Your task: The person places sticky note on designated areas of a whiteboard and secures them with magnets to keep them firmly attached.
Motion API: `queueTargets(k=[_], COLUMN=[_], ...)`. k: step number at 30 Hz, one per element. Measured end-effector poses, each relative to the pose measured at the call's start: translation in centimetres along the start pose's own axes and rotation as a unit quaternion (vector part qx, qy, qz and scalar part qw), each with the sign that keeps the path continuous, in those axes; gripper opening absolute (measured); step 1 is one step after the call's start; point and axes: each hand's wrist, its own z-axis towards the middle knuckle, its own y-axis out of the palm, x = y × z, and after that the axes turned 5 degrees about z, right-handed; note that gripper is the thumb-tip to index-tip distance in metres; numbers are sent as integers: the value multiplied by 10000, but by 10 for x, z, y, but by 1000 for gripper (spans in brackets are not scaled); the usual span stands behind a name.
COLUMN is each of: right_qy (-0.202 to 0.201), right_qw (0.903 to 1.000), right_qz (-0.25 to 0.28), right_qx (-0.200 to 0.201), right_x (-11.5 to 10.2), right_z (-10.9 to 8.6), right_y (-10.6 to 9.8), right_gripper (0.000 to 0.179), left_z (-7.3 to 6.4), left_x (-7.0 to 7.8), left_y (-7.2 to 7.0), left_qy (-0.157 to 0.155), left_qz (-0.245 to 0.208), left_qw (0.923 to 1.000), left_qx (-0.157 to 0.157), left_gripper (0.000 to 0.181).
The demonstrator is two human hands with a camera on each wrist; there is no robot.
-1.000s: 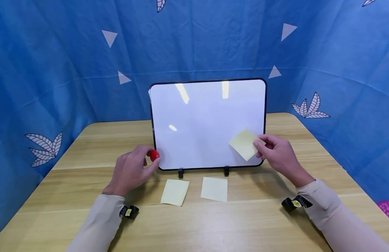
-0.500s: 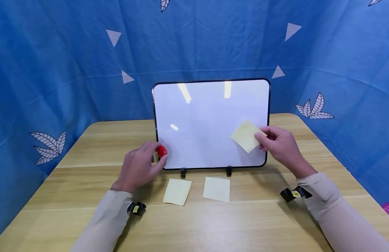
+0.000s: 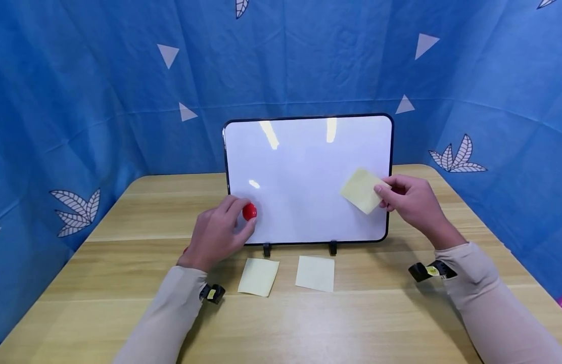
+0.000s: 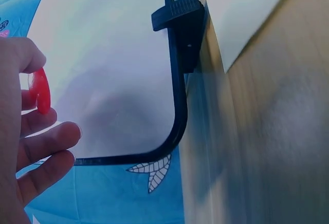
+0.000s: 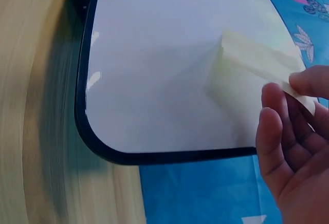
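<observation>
Your left fingers [image 4: 51, 141] pinch the red disc [image 3: 250, 212] before the whiteboard's [image 3: 303, 167] lower left. Your right fingers [image 5: 271, 131] pinch a corner of the yellow note [image 3: 362, 191] before its right side. Since a second ago you've brought the disc inward from the left edge and raised the note. Can't tell if either touches the whiteboard; a red bit [image 3: 185, 249] is mostly hidden behind your left wrist [image 3: 193, 262].

My head view looks forward and down at worktop [image 3: 281, 326] and whiteboard [image 3: 303, 172]; each wrist view, close and sideways, shares one lower whiteboard corner with it, though blur leaves depth unsure.
</observation>
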Motion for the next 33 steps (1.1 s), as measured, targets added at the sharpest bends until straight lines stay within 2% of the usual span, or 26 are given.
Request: queueTargets(k=[9, 15, 19, 24, 33], right_qy=[28, 98, 62, 31, -435], right_qw=[9981, 9969, 9966, 9966, 9942], right_qz=[-23, -156, -274, -392, -916], right_qx=[-622, -765, -772, -728, -347], right_x=[-1, -6, -8, -8, -10], right_z=[10, 16, 17, 16, 14], right_y=[-6, -8, -8, -8, -3], right_gripper=[32, 31, 31, 31, 25], left_z=[7, 12, 18, 26, 39], left_x=[3, 7, 11, 14, 22], left_y=[4, 5, 4, 7, 11], left_qy=[79, 36, 30, 182, 287], left_qz=[-15, -104, -156, -95, -299], left_qw=[9999, 9999, 9999, 9998, 9989], left_qx=[136, 48, 47, 66, 201], left_gripper=[33, 40, 46, 48, 51])
